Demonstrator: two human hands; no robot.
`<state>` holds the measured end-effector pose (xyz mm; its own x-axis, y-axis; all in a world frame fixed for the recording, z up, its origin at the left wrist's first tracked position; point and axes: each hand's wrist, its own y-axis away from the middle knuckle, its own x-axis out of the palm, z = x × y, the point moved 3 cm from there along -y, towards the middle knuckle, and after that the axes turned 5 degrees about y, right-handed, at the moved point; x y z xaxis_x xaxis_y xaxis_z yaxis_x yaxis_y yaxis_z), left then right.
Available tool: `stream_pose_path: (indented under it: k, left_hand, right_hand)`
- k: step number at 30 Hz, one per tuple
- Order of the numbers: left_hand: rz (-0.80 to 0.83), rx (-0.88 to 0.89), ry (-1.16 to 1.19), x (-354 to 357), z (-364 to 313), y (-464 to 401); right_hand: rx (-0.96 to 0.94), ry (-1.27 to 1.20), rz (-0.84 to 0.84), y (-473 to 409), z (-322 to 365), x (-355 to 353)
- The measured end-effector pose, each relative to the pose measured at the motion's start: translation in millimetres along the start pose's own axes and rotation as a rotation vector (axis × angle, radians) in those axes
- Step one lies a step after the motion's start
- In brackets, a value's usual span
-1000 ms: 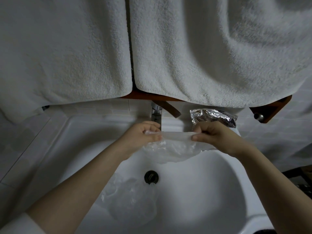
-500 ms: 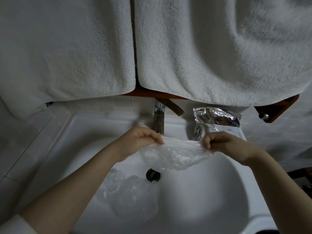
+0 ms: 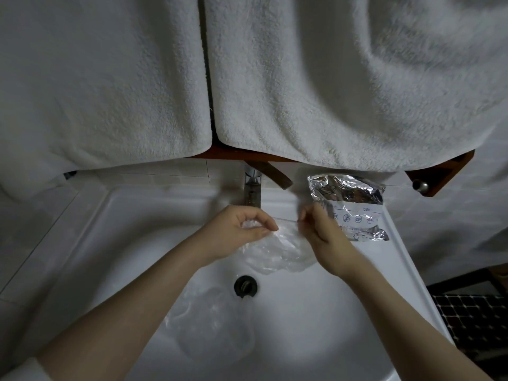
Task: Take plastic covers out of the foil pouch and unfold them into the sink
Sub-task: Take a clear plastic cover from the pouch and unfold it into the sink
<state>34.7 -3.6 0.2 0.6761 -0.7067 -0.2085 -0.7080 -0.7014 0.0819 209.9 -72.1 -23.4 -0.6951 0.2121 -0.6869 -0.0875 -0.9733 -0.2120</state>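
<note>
Clear plastic cover (image 3: 277, 250) pinched by left hand (image 3: 242, 232) and right hand (image 3: 320, 232) over sink (image 3: 115, 215) centre | hands drawn closer than before, grip reset | unfolding unfinished | foil pouch (image 3: 349, 199) right of centre, on sink rim

Single head-worn view, looking forward and down, close over the sink (image 3: 143, 215), towels (image 3: 330, 92) ahead

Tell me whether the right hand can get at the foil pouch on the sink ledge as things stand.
Probably yes, once freed. The foil pouch lies on the sink ledge just behind the right hand, nothing between them. But that hand and the left hand are both pinching the plastic cover, so it must let go first.
</note>
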Motion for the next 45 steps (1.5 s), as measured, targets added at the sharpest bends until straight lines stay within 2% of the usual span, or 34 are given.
stream_pose_path:
  k: [4, 12, 19, 25, 31, 35, 40, 45]
  left_hand:
    - [-0.043, -0.035, 0.026, -15, 5, 7]
    - [-0.088, -0.144, 0.133, -14, 11, 13]
    - [-0.279, -0.104, 0.047, -7, 6, 5]
    - [-0.227, -0.072, -0.066, -14, 8, 3]
    - [-0.07, -0.123, 0.091, -18, 11, 11]
    - [-0.079, -0.138, 0.201, -20, 21, 16]
    - [-0.04, -0.172, 0.237, -32, 21, 15]
    - [-0.067, -0.276, 0.086, -44, 34, 13]
  right_hand:
    - [-0.012, -0.063, 0.08, 4, 3, -4]
    - [-0.15, 0.241, 0.177, 0, 14, -18]
    - [-0.089, 0.345, 0.329, -17, 24, -28]
    - [-0.036, 0.234, 0.347, -15, 23, -38]
    - [0.053, 0.169, 0.318, -7, 20, -46]
    - [0.177, 0.063, 0.231, -1, 17, -44]
    - [0.209, 0.113, 0.199, -4, 32, -45]
    - [0.153, 0.272, 0.199, -4, 40, -40]
